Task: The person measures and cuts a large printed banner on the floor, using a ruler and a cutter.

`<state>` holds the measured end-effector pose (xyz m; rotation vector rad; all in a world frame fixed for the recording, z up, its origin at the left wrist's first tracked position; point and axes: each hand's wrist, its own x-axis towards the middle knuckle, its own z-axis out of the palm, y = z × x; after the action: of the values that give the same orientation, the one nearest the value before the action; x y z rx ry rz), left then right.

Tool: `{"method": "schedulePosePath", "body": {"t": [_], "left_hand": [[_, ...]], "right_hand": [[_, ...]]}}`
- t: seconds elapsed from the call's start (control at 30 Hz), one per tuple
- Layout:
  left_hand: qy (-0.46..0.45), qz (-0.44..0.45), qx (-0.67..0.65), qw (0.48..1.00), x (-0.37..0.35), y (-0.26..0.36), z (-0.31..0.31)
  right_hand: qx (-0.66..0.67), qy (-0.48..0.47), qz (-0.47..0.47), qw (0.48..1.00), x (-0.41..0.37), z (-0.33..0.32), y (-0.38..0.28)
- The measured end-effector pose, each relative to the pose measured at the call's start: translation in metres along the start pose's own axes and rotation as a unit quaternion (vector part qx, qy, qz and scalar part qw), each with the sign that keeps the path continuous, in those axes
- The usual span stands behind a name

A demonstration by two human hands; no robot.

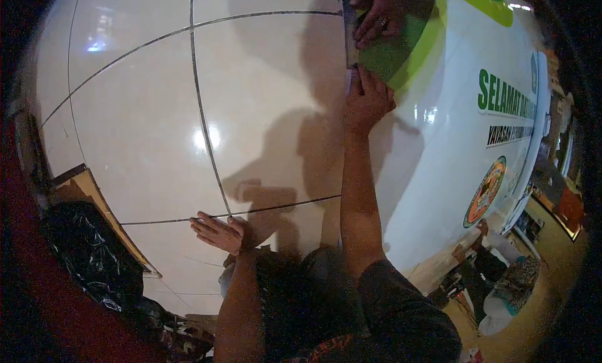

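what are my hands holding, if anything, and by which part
Your left hand holds nothing, open over the floor. Your right hand is at the edge of the banner, by its green part; whether gripping or pressing cannot be told.

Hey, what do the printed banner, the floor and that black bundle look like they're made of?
Banner: probably vinyl or another coated plastic sheet, glossy, as light glints off its smooth surface.
Floor: likely glazed ceramic or similar tile, polished, with dark joint lines and a bright reflection.
Black bundle: perhaps thin plastic film, shiny and crinkled.
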<state>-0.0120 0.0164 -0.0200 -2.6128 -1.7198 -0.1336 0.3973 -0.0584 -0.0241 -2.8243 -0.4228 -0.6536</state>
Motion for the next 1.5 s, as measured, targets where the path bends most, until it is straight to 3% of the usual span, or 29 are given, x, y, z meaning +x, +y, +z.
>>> {"method": "schedulePosePath", "body": {"t": [1.1, 1.2, 1.33, 1.5], "left_hand": [[-0.018, -0.014, 0.004, 1.000, 0.001, 0.001, -0.001], [-0.027, -0.013, 0.018, 0.999, -0.003, -0.005, 0.003], [-0.022, -0.014, 0.021, 0.999, -0.003, -0.005, 0.005], [-0.014, -0.027, 0.016, 0.999, -0.004, -0.005, 0.007]], "right_hand": [[0.014, -0.027, 0.023, 0.999, 0.000, -0.003, -0.005], [0.026, 0.004, 0.018, 1.000, -0.002, -0.003, -0.002], [0.085, 0.081, -0.012, 0.993, -0.003, -0.026, -0.010], [0.130, -0.007, -0.029, 0.991, -0.039, -0.088, -0.050]]}}
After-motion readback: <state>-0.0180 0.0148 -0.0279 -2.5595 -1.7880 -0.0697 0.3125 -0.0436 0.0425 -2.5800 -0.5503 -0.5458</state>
